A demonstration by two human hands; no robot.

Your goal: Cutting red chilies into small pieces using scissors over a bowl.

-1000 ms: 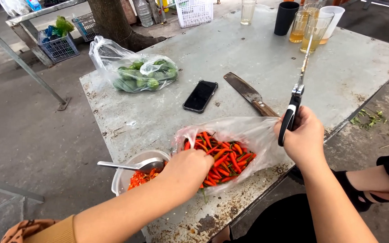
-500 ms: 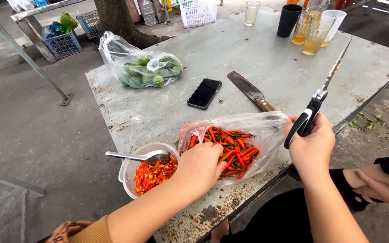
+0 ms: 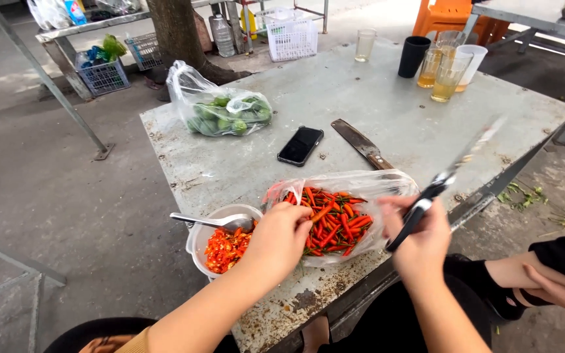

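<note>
1. Fingers of the left hand curl down into the mouth of the clear plastic bag, their tips among the red chilies; whether they have pinched one cannot be told, since the back of the hand hides the tips.
2. Right hand is closed in a fist around the black handle of the scissors, whose blades point up and away, blurred (so how far they gape is unclear).
3. Between the two hands lies the heap of chilies, inside the bag at the near edge of the grey metal table, touching the left fingers and just beside the right fist.
4. Just left of the left hand stands a white bowl holding cut chili pieces, with a metal spoon resting across its rim.
5. Beyond the bag lie a cleaver with a wooden handle and a dark phone.
6. Farther back sits a bag of green limes, well apart from both hands.
</note>
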